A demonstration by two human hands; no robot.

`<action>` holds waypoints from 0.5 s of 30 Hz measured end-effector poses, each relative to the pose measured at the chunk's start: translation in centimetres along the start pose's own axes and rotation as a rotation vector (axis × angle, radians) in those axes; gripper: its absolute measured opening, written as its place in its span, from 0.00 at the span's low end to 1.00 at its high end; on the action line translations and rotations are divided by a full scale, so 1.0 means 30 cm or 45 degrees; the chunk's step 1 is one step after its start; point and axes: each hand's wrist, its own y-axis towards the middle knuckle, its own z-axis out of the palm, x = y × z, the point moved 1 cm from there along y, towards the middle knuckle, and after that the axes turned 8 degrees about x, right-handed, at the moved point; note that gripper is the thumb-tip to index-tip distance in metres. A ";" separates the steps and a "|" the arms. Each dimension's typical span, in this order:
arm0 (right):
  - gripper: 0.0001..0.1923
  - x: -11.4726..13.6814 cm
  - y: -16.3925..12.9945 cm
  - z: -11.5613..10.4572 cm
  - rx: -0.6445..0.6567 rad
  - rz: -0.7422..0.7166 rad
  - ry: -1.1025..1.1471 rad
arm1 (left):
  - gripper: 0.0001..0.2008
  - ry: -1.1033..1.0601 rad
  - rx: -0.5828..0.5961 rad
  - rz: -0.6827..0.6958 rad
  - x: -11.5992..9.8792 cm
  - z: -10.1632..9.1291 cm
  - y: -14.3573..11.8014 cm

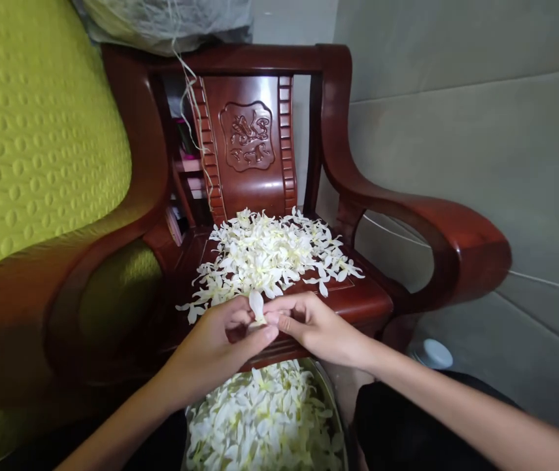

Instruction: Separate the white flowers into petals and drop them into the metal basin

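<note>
Both hands meet over the front edge of the chair seat, pinching a white flower between their fingertips. My left hand is closed, thumb and fingers at the flower's base. My right hand is closed too, thumb against forefinger on the same flower. Just beyond them a heap of white flowers spreads over the dark wooden seat. Below the hands stands a round container filled with more loose white flowers.
The carved reddish-brown wooden chair has broad curved armrests on both sides. A yellow dimpled cover rises at the left. A plastic bag with hanging string rests on top. Grey wall stands right, with a white-lidded jar below.
</note>
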 end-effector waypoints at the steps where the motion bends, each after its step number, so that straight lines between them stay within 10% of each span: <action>1: 0.13 0.004 0.000 -0.001 0.042 -0.006 -0.010 | 0.11 0.014 0.022 -0.015 0.000 0.000 -0.001; 15: 0.03 -0.022 -0.009 -0.008 -0.167 0.015 -0.323 | 0.12 0.346 -0.123 -0.035 0.017 -0.012 0.003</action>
